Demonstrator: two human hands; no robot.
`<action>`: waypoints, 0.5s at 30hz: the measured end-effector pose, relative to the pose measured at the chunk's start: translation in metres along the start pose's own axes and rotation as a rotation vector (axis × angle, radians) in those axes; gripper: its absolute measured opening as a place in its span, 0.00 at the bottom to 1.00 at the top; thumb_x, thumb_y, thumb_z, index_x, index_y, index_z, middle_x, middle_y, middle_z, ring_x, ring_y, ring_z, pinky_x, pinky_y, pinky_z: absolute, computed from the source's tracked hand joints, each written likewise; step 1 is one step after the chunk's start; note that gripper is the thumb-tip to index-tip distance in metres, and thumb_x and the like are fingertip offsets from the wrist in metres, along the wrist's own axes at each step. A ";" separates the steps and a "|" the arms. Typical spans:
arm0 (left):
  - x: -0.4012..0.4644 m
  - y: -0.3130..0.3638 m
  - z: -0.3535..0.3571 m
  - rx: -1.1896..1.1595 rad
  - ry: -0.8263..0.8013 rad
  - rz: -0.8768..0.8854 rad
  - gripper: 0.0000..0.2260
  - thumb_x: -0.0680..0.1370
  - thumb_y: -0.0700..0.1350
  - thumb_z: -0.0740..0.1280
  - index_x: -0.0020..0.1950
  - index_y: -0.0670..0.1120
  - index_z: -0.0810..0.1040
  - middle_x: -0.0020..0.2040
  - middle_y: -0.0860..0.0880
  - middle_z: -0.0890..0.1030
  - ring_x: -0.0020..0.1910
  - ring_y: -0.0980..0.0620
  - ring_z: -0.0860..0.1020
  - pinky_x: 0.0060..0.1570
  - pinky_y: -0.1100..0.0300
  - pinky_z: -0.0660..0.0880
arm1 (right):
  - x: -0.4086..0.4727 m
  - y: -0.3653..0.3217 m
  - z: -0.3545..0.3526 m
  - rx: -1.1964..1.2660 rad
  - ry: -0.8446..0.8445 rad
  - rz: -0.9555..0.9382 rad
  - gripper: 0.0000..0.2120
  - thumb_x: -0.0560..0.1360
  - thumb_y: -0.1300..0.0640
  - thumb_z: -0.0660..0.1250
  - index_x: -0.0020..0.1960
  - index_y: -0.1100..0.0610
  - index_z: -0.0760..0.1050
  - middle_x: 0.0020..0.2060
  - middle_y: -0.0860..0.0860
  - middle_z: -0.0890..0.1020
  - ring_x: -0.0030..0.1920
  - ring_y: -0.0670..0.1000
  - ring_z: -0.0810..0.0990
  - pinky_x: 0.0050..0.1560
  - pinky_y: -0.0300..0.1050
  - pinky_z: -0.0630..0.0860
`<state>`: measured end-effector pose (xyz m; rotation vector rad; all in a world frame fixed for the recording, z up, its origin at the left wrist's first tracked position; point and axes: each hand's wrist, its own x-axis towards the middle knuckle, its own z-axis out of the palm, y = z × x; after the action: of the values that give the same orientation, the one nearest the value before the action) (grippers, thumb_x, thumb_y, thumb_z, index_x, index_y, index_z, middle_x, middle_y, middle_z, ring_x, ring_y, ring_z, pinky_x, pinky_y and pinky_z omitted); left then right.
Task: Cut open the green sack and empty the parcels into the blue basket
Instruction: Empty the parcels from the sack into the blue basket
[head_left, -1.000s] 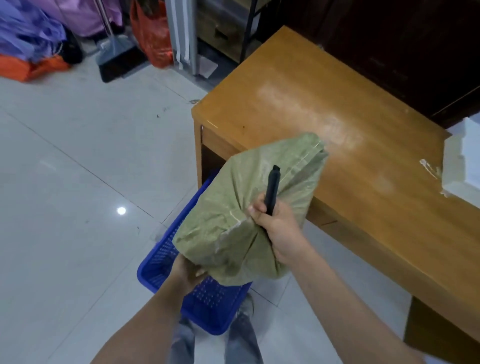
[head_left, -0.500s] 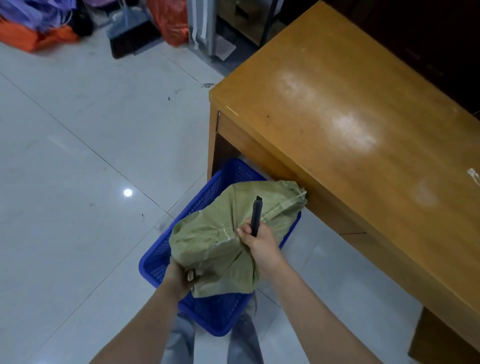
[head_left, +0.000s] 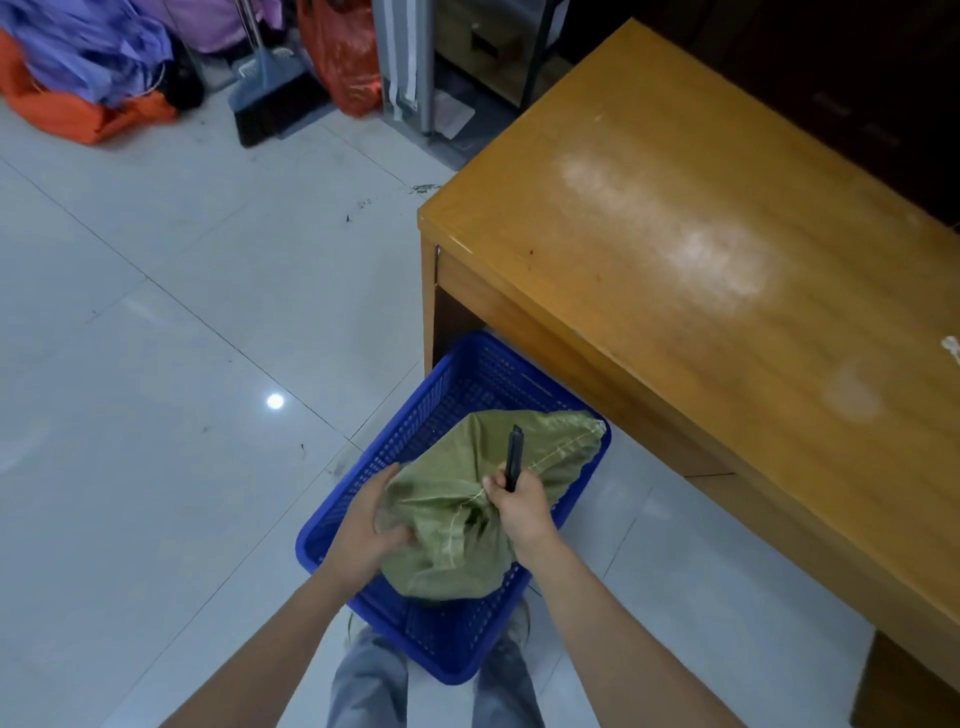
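The green woven sack (head_left: 467, 525) lies slumped inside the blue plastic basket (head_left: 415, 426), which stands on the floor beside the desk. My left hand (head_left: 369, 525) grips the sack's left side. My right hand (head_left: 514, 501) bunches the sack's cloth at the middle and also holds a black knife (head_left: 515, 454) that sticks upward past my fingers. No parcels show; the sack hides its contents.
A wooden desk (head_left: 701, 249) fills the right side, its edge just beyond the basket. A broom and dustpan (head_left: 270, 88), an orange bag (head_left: 343, 52) and purple and orange cloth piles (head_left: 78, 67) sit at the far wall. White floor tiles (head_left: 156, 364) spread to the left.
The sack has come down from desk height into the basket, both hands following it. My left hand has shifted from under the sack to its left side.
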<state>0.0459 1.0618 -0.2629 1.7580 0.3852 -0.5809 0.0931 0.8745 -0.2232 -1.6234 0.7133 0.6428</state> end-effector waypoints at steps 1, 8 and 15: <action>-0.002 0.004 0.001 0.130 -0.063 0.110 0.38 0.61 0.54 0.68 0.72 0.51 0.65 0.68 0.53 0.69 0.67 0.54 0.67 0.68 0.54 0.65 | -0.003 0.000 0.002 -0.003 -0.005 -0.005 0.17 0.77 0.68 0.61 0.35 0.54 0.61 0.32 0.49 0.65 0.34 0.47 0.66 0.39 0.38 0.64; -0.004 0.043 0.030 0.865 -0.053 0.327 0.16 0.74 0.52 0.65 0.60 0.48 0.75 0.56 0.52 0.79 0.58 0.51 0.75 0.60 0.57 0.67 | -0.019 -0.004 0.003 -0.020 -0.027 -0.041 0.18 0.77 0.68 0.62 0.33 0.55 0.62 0.30 0.49 0.67 0.32 0.46 0.66 0.35 0.35 0.66; -0.010 0.046 0.027 0.718 0.102 0.275 0.08 0.76 0.38 0.62 0.48 0.44 0.81 0.46 0.50 0.82 0.48 0.50 0.78 0.43 0.59 0.73 | -0.003 0.013 -0.033 -0.589 0.125 -0.254 0.10 0.73 0.62 0.67 0.55 0.57 0.75 0.54 0.54 0.79 0.57 0.54 0.77 0.60 0.49 0.73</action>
<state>0.0575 1.0241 -0.2254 2.4839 -0.0164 -0.4570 0.0822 0.8406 -0.2237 -2.2695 0.4088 0.6000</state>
